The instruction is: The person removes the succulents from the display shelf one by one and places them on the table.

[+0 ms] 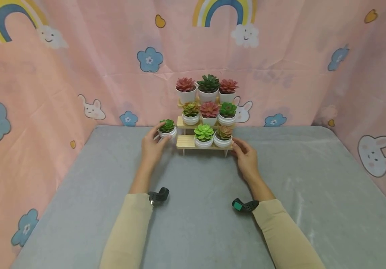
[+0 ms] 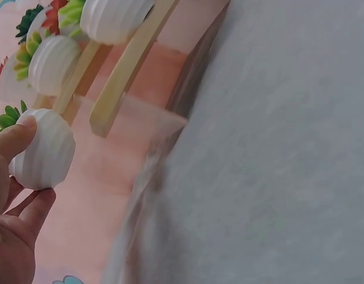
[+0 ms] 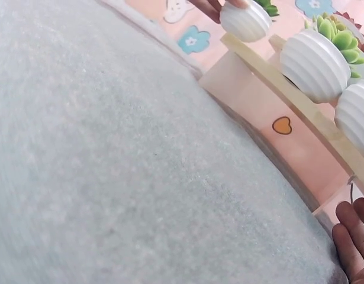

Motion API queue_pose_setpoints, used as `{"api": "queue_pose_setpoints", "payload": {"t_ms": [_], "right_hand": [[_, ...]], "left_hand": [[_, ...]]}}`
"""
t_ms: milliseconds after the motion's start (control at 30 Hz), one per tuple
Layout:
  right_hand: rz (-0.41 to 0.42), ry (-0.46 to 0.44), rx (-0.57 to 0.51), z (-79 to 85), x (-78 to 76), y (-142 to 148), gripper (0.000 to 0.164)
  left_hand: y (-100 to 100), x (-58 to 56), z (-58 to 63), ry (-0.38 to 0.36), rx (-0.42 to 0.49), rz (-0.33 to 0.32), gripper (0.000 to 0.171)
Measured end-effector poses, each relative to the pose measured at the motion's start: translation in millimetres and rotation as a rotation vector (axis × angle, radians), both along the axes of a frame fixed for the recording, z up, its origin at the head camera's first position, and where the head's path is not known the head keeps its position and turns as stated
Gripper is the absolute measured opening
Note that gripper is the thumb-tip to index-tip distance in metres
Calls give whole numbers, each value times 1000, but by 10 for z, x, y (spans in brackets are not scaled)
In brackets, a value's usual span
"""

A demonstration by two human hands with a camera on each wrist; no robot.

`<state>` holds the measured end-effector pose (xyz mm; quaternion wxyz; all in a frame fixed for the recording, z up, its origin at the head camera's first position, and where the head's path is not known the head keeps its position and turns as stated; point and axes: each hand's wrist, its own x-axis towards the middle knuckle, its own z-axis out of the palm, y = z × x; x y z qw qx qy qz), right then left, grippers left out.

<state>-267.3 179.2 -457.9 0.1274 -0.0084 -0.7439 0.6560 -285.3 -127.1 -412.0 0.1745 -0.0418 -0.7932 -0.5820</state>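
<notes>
Left fingers (image 2: 38, 212) pinch a potted succulent (image 1: 167, 127) — right fingers (image 3: 353, 222) lie extended beside the stand (image 1: 185, 141).

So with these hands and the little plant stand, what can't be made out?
Head: most of the top shelf, hidden by the middle-row plants.
Left wrist: much of the held plant, behind its white pot and the left hand.
Right wrist: much of the right hand, cut off by the right edge; whether it grips the stand is unclear.
</notes>
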Motion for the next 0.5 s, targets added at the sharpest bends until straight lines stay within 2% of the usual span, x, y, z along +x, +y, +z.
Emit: {"api": "queue_pose_setpoints", "payload": {"t_ms": [200,500], "right_hand": [[14,-36,12,260,164,-59,35],[17,-47,10,309,194,-62,36]], "left_hand": [[-76,-170,4,-30,-18,15,51],[-70,-394,-2,-17,-31,26,50]]}}
